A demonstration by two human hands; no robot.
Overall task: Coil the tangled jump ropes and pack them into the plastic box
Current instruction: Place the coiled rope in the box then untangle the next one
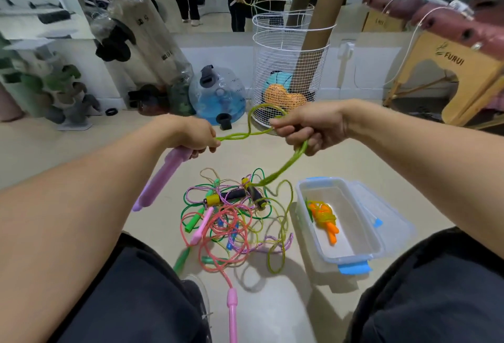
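My left hand (195,135) grips a purple jump-rope handle (161,176) that points down and toward me. A yellow-green rope (240,135) runs from it to my right hand (308,127), which holds loops of that rope. From there the rope drops to a tangled pile of coloured jump ropes (231,217) on the floor between my knees. To the right of the pile stands an open clear plastic box (305,206) with blue clips. One coiled rope with orange handles (324,218) lies inside it.
The box's lid (387,214) leans against its right side. A pink handle (232,312) lies on the floor near my feet. Farther off stand a white wire basket (289,69), a blue water jug (218,94), large plastic bottles (147,42) and a wooden table (463,69). A wall mirror shows people.
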